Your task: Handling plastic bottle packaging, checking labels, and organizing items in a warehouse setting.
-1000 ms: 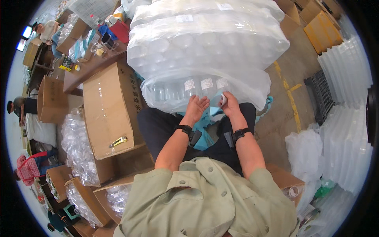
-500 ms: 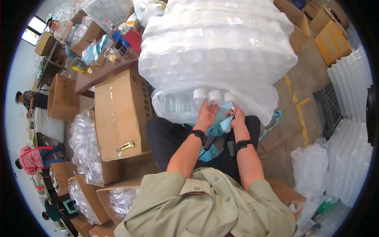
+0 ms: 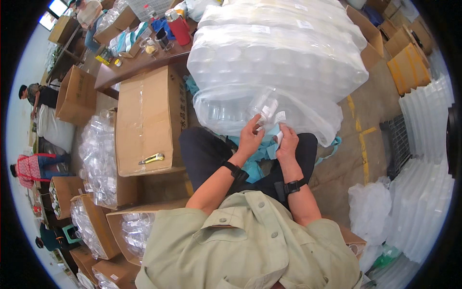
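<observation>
My left hand [image 3: 250, 138] is closed at the lower end of a clear plastic jar [image 3: 263, 100], which is tilted and bears a white label [image 3: 270, 107]. Its fingertips partly cover the jar's near end. Close beside it, my right hand [image 3: 288, 142] pinches a small white and pale-blue label sheet [image 3: 279, 137]. Another white label [image 3: 280, 116] shows just above the right fingers. More clear jars [image 3: 219, 110] lie in an opened translucent plastic bag [image 3: 317, 115] in front of me. Light-blue sheeting [image 3: 254, 168] lies between my knees.
Behind the bag rises a large plastic-wrapped stack of jars [image 3: 284, 62]. A closed carton [image 3: 142, 125] with a utility knife [image 3: 151, 159] on it stands at the left, near a brown table [image 3: 108, 77] with a red flask [image 3: 178, 28]. Translucent packs [image 3: 423, 192] line the right. Other people are at the far left.
A labelled jar now tilts up at my left fingers, where labelled jars stood in a row. My right hand still pinches the label sheet, slightly lower. The view has shifted a little.
</observation>
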